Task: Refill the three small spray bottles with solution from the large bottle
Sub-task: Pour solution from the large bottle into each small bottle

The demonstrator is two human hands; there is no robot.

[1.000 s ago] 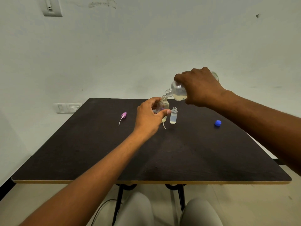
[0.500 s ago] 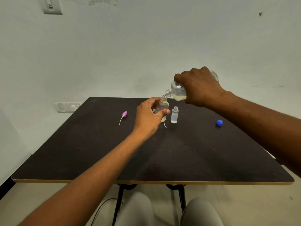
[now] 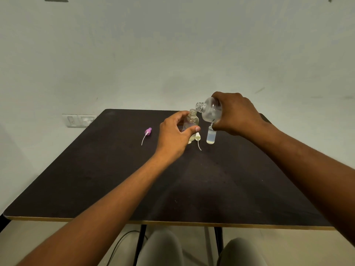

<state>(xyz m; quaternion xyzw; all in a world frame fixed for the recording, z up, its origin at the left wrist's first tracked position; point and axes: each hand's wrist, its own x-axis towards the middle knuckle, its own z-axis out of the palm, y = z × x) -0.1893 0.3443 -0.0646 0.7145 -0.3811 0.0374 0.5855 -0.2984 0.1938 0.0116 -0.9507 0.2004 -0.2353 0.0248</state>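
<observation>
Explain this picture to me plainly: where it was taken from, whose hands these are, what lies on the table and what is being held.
There is no machine here. One camera, worn on a person's head, looks forward and down, so both bare arms reach in from the bottom edge.

The left hand grips a small clear plastic bottle with an open neck, standing on the dark brown square table. The right hand holds the larger clear round bottle tipped on its side, mouth just above the small bottle's neck, as for pouring; no stream is visible.

Beside them stands a tiny clear vial holding pale liquid, partly hidden by the right hand. A white spray top with a thin tube lies between the two small bottles, and a purple spray top with a thin tube lies further left. A third small bottle does not show.
</observation>
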